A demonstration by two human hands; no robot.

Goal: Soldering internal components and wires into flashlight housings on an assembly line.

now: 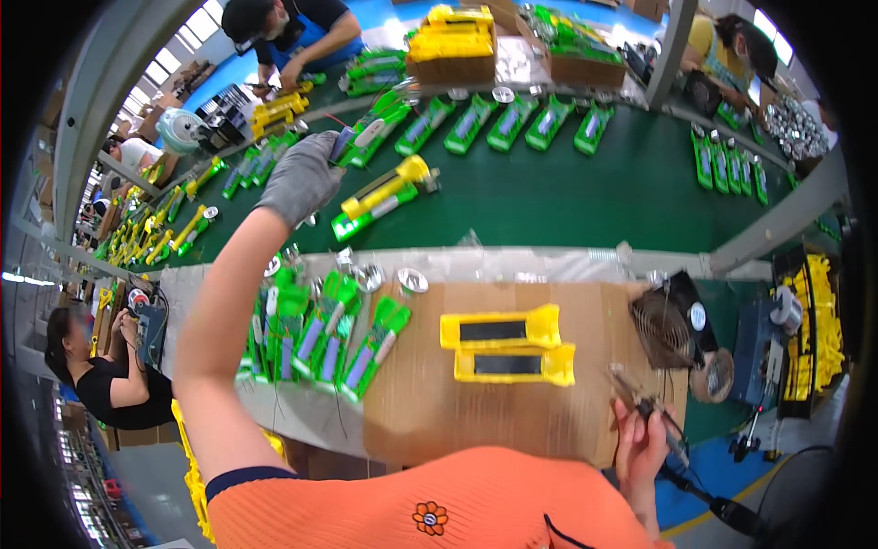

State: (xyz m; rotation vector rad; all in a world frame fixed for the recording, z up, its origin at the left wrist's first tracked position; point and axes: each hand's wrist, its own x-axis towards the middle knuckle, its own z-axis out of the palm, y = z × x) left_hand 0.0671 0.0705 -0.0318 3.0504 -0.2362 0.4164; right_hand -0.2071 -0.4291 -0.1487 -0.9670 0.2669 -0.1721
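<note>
Head view, right hand (640,446), one soldering iron (647,406)

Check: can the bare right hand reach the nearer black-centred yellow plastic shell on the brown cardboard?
Likely yes: only brown cardboard separates the right hand and yellow shell, though that hand holds a slim pointed tool.

My feed reads bright. Windows (199,26) upper left blown white. Light spread evenly over cardboard (412,430), shadows faint. Silver cups (794,128) glint at right. Far workers soft, detail smeared. Heavy fisheye: metal frame (66,146) bows leftward, corners black.
</note>
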